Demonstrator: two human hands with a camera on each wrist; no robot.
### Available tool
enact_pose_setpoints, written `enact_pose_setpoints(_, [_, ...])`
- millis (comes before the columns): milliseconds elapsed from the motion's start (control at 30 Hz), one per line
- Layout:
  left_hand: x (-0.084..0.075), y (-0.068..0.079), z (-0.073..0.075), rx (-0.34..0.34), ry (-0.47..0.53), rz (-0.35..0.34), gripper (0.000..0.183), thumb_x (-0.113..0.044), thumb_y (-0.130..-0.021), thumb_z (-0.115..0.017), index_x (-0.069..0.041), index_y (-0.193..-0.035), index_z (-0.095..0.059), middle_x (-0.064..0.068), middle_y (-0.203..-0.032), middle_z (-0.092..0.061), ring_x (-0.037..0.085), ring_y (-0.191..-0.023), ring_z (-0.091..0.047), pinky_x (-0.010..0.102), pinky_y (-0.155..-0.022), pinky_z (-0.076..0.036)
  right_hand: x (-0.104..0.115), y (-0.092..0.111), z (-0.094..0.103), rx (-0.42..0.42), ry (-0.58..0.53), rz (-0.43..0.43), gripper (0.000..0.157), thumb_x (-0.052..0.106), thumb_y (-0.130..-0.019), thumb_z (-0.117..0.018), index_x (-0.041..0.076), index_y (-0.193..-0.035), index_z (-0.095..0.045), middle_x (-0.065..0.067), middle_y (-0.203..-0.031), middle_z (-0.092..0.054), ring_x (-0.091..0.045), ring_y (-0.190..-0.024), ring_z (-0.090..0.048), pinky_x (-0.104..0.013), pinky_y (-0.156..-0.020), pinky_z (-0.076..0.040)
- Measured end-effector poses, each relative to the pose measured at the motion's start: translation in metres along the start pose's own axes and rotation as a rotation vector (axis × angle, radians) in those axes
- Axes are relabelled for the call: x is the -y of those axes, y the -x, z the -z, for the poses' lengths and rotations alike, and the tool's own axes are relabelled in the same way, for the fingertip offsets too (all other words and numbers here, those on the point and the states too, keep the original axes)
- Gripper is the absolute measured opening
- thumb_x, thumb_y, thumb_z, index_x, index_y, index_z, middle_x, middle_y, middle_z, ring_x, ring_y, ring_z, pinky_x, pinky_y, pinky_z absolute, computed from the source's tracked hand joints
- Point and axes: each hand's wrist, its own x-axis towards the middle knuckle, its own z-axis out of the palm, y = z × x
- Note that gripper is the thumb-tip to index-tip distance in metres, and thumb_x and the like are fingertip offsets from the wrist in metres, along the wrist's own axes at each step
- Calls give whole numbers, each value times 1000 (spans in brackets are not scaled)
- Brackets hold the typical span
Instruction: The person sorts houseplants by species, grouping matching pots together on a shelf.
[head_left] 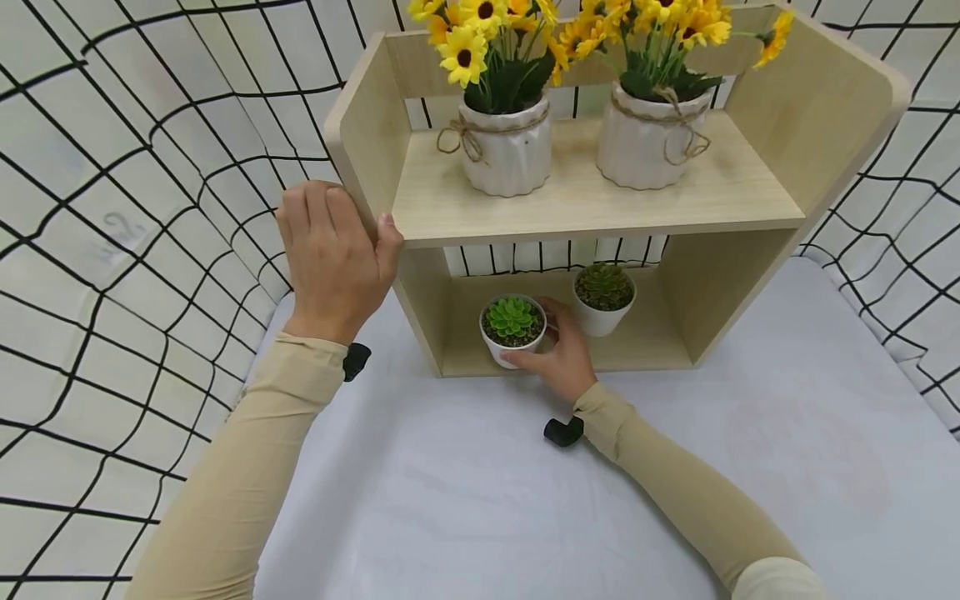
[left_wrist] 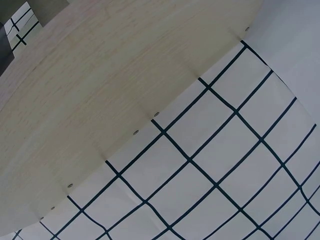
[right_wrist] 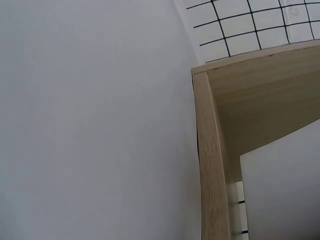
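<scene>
A light wooden two-tier shelf (head_left: 600, 218) stands in the head view. My left hand (head_left: 330, 250) grips its left side panel (left_wrist: 125, 75), thumb at the front edge and fingers along the outer face. On the lower tier, my right hand (head_left: 562, 350) holds a small white pot with a bright green succulent (head_left: 512, 321), the thumb in front and fingers at its right side. A darker green potted succulent (head_left: 602, 296) stands just behind and right of that hand. In the right wrist view, a white surface, seemingly the held pot (right_wrist: 282, 185), shows beside the shelf's bottom board (right_wrist: 212, 165).
Two white ribbed pots tied with twine, a left one (head_left: 510, 150) and a right one (head_left: 654, 142), hold yellow artificial sunflowers on the upper tier. A white cloth (head_left: 480, 492) covers the table. Black wire grid (head_left: 150, 250) with white sheeting behind surrounds the shelf.
</scene>
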Motion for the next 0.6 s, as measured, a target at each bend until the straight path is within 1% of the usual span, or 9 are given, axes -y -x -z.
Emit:
enact_pose_setpoints(267, [0, 0, 0, 3, 0, 5, 40, -31, -100, -39, 8, -100, -48, 29, -104, -51, 44, -103, -41, 54, -91, -32, -6, -15, -7, -55, 25, -22, 92, 14, -72, -92, 4, -150, -45, -18, -149, -49, -37, -131, -54, -50, -114, -47])
enact_pose_setpoints(433, [0, 1, -1, 0, -6, -1, 40, -31, -100, -39, 8, -99, -48, 29, -104, -51, 44, -103, -41, 54, -90, -32, -10, -18, -9, -68, 35, -33, 93, 16, -72, -93, 5, -150, -44, -18, -149, -49, -37, -131, -54, -49, -114, -47])
enact_pose_setpoints(600, [0, 0, -1, -6, -7, -3, 40, -30, -100, -39, 8, -99, -48, 29, -104, -51, 44, -102, -41, 54, -91, -32, -12, -21, -11, -80, 42, -63, 93, 20, -74, -92, 9, -153, -42, -15, -150, -49, -35, -133, -53, -47, -116, -44])
